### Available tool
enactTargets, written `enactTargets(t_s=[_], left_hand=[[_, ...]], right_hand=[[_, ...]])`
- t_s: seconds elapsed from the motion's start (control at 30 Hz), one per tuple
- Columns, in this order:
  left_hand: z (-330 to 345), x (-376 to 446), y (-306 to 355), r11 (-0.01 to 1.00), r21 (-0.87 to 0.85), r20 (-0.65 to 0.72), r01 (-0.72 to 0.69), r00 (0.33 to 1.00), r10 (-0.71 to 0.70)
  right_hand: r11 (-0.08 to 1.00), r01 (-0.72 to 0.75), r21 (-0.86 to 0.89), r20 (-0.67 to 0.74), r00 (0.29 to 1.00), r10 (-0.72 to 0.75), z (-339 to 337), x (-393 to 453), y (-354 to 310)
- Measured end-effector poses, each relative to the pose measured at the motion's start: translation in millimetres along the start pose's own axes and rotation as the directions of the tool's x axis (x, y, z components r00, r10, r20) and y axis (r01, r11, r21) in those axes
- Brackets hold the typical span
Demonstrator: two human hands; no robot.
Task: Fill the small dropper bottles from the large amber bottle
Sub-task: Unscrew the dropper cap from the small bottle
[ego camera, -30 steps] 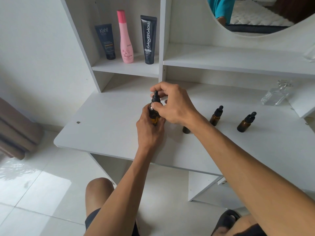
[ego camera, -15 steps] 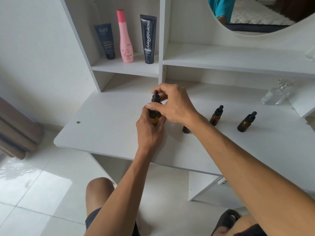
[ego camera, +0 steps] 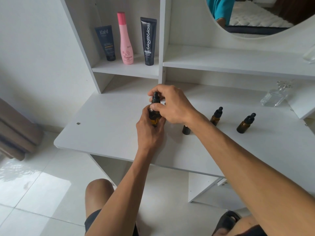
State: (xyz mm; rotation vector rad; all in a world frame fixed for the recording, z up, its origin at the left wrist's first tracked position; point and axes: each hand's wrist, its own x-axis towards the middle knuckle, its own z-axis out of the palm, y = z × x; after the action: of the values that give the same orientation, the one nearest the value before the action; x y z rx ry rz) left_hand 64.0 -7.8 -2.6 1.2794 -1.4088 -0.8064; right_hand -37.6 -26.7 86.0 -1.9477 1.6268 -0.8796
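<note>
My left hand (ego camera: 150,132) wraps the body of the large amber bottle (ego camera: 154,119), which stands on the white desk (ego camera: 105,126). My right hand (ego camera: 172,106) pinches its black dropper cap (ego camera: 155,97) from above. To the right stand two capped small amber dropper bottles (ego camera: 216,116) (ego camera: 245,124). A third small bottle (ego camera: 186,129) is partly hidden behind my right wrist, so its top does not show.
A clear glass perfume bottle (ego camera: 274,96) stands at the back right of the desk. On the shelf above are a dark Kahf tube (ego camera: 106,42), a pink bottle (ego camera: 126,40) and a black Glad2Glow tube (ego camera: 148,41). A round mirror (ego camera: 255,14) hangs higher up.
My right fingers have shifted around the dropper cap, the thumb lower on the collar. The bottle and my left hand have stayed in place.
</note>
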Motion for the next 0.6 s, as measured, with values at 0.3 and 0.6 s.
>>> enactTargets(t_s=[0.3,0.6], left_hand=[[0.7,2.1,-3.9,1.000,-0.005,0.002,0.026,1.000,-0.026],[0.4,2.7,-6.3,1.000,-0.005,0.000,0.013,1.000,-0.013]], right_hand=[[1.000,0.004,-0.025,-0.096,0.995,-0.007,-2.5,-1.9,-2.3],[1.000,-0.005,0.005,-0.059,0.998,0.005,-2.8,-0.6,0.8]])
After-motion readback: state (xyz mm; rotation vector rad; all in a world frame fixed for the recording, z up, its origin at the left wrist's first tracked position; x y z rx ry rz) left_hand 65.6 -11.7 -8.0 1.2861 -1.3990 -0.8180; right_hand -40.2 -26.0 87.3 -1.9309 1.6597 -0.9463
